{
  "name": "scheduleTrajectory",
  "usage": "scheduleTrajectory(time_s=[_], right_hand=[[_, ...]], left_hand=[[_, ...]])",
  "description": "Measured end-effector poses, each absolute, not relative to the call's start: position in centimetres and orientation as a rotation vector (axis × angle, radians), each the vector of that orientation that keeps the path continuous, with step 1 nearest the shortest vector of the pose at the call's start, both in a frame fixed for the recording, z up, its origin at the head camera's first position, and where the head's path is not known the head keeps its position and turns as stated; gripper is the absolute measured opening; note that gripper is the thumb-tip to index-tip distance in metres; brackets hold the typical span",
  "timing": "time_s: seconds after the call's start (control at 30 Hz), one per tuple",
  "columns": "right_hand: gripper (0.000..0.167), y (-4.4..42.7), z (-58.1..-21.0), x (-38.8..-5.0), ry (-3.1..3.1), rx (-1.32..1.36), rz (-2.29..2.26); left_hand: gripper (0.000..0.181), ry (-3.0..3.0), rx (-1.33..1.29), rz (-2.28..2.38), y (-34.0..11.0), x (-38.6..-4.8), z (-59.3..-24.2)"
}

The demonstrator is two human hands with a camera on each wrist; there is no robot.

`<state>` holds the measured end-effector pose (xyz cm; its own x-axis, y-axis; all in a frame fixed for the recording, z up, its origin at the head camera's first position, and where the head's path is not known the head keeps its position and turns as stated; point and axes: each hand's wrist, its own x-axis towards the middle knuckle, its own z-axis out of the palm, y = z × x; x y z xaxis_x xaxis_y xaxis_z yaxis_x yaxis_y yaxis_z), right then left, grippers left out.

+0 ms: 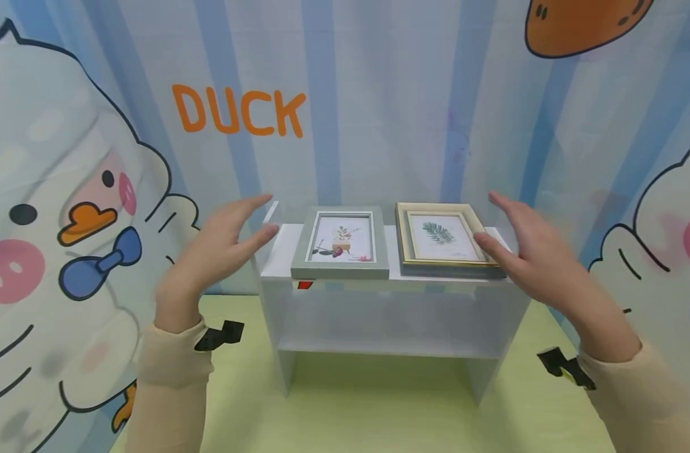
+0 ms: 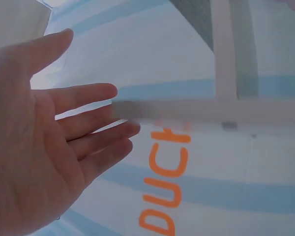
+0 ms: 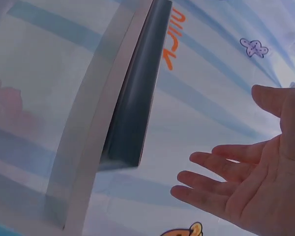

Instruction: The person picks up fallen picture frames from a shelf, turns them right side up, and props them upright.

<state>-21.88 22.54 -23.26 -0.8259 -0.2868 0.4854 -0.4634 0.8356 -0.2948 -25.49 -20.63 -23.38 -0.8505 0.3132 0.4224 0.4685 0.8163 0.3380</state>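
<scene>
A grey-green picture frame (image 1: 301,248) with a flower print lies flat on the left of a white shelf unit (image 1: 378,327). To its right is a cream picture frame (image 1: 404,229) with a gold edge and a leaf print; a grey layer shows beneath it. My left hand (image 1: 214,251) is held at the unit's left end, fingers extended and holding nothing. My right hand (image 1: 539,264) is beside the cream frame, its thumb overlapping that frame in the head view. The right wrist view shows the right hand (image 3: 250,182) empty and apart from a dark frame edge (image 3: 137,93).
Behind the unit hangs a striped blue and white curtain (image 1: 367,113) with printed ducks and orange lettering (image 1: 239,112). The unit has a lower shelf board (image 1: 387,345) and stands on a light green floor (image 1: 378,415). A raised side panel (image 1: 271,212) edges its left end.
</scene>
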Motion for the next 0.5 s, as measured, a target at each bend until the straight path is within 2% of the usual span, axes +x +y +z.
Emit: scheduleTrajectory(time_s=[0.2, 0.5], right_hand=[[0.073, 18.7, -22.2, -23.4, -2.680, 0.607, 0.640], [0.060, 14.3, -22.4, -26.4, -2.782, 0.570, 0.776]], left_hand=[[0.065, -2.664, -0.677, -0.644, -18.1, -26.1, -22.9], [0.068, -2.780, -0.675, -0.683, -15.4, -27.2, -23.1]])
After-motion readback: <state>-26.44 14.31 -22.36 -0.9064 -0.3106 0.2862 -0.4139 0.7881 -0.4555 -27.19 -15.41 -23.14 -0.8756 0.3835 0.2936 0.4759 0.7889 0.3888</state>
